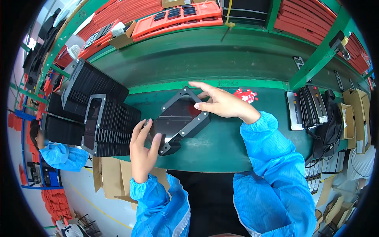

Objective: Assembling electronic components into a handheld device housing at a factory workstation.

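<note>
A black frame around a glossy dark panel [175, 117], with small screws at its corners, lies at a slant over the green bench between my hands. My right hand [223, 103] grips its far right end, thumb over the panel and fingers around the edge. At the near left end, my left hand [143, 148] has its thumb and fingers around the corner. Beneath the frame shows more black thickness; whether it is a second piece I cannot tell. To the left stand stacks of similar black frames [118, 123], the nearest with its dark panel facing outward.
Small red-and-white pieces [245, 95] lie beyond my right hand. Flat grey-black units [306, 107], a black bag [327, 122] and cardboard boxes [357, 114] stand at right. Red trays [177, 23] fill the shelf behind. A person in a blue sleeve [63, 155] is at left.
</note>
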`<state>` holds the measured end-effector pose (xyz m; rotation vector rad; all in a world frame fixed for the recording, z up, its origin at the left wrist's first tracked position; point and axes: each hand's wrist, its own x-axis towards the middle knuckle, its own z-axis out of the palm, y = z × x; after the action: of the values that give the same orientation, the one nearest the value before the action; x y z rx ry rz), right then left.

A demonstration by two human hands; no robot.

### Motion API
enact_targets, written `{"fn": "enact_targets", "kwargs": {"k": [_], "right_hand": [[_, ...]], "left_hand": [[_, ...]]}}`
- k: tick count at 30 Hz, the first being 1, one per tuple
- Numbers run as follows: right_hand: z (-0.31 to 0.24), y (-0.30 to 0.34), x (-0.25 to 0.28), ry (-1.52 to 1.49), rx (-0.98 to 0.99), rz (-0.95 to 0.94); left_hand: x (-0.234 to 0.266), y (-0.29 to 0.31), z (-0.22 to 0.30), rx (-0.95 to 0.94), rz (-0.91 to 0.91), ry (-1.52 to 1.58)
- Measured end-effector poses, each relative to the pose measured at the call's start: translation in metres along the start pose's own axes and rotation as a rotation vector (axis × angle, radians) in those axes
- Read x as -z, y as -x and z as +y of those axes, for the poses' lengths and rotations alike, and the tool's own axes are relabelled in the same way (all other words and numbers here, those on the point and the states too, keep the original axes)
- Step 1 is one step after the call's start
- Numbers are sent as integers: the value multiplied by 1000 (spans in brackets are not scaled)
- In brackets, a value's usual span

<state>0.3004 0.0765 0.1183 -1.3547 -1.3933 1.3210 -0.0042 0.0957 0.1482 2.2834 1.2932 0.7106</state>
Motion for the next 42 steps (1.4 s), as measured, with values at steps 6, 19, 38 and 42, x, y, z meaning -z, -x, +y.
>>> {"fn": "enact_targets", "kwargs": {"k": [6, 19, 38, 42], "right_hand": [[4, 0, 5, 501, 307, 37], [-37, 18, -36, 1205, 113, 198], [-74, 15, 28, -426, 516, 534], [-56, 23, -22, -290, 582, -400]], "left_hand": [[2, 0, -10, 57, -7, 115], [23, 0, -7, 23, -149, 43], [8, 2, -27, -9, -129, 226], [4, 5, -37, -140, -124, 267]]}}
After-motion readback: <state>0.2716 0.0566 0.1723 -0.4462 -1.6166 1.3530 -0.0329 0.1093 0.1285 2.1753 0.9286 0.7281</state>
